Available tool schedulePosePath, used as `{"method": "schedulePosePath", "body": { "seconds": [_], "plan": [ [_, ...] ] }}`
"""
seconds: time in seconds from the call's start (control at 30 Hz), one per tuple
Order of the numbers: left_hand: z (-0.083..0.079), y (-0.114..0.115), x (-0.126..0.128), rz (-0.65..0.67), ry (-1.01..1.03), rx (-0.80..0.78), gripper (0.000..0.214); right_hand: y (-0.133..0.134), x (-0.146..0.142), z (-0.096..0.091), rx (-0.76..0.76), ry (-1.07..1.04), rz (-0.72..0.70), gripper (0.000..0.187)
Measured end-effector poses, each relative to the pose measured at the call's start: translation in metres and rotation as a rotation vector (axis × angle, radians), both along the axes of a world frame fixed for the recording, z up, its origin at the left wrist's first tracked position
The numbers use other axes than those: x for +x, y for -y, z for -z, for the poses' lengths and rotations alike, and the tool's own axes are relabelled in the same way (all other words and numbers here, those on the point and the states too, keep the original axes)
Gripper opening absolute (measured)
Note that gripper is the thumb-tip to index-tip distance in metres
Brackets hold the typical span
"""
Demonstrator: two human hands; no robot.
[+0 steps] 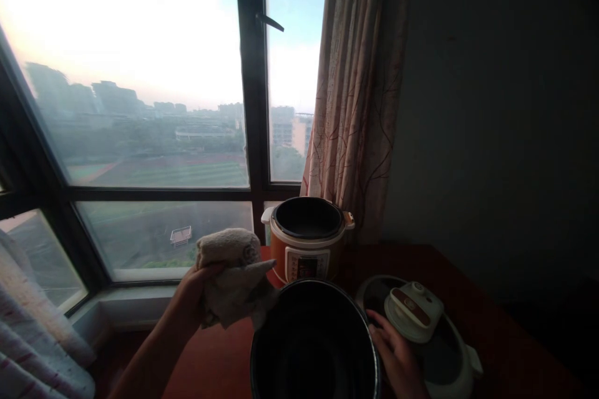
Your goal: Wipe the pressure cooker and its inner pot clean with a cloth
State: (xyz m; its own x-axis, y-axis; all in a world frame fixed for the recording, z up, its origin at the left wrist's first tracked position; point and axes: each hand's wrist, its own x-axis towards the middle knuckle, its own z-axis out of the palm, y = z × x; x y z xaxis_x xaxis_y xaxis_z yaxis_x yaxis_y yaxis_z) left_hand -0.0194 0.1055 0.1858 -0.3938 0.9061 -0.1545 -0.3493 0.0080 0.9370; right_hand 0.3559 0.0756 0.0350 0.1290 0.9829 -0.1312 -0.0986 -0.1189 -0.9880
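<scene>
A crumpled, light-coloured cloth (229,280) is bunched in my left hand (199,290), its loose end hanging by the rim of a black inner pot (313,343). My right hand (395,349) grips that pot at its right edge, with the thumb side at the rim. The pot's mouth faces me, and its inside is dark. Behind it stands an orange and white electric pressure cooker (306,246) without its lid, a control panel on its front. Beyond my right hand lies the cooker's round lid (430,336), handle side up.
All this is on a reddish-brown table (210,361). A large window (255,106) with dark frames rises behind, next to a patterned curtain (349,87). Another curtain (37,330) hangs at lower left, and a dark wall (491,124) is on the right.
</scene>
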Motion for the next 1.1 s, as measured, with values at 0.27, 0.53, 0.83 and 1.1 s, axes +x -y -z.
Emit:
{"method": "schedulePosePath", "body": {
  "seconds": [0.27, 0.53, 0.83, 1.1],
  "plan": [
    [0.022, 0.009, -0.012, 0.108, -0.400, 0.007, 0.023, 0.012, -0.002, -0.006, 0.022, -0.022, 0.016, 0.079],
    [0.061, 0.020, 0.019, 0.228, -0.642, 0.038, 0.017, 0.019, -0.003, -0.008, 0.021, 0.033, -0.037, 0.085],
    [0.012, 0.044, 0.078, 0.162, -1.080, 0.343, 0.044, 0.037, -0.046, -0.057, 0.369, 0.324, 0.209, 0.057],
    [0.023, 0.051, 0.166, 0.757, -0.956, 0.564, 0.083, 0.037, -0.088, -0.063, 0.227, -0.081, -0.015, 0.076]
  ]
}}
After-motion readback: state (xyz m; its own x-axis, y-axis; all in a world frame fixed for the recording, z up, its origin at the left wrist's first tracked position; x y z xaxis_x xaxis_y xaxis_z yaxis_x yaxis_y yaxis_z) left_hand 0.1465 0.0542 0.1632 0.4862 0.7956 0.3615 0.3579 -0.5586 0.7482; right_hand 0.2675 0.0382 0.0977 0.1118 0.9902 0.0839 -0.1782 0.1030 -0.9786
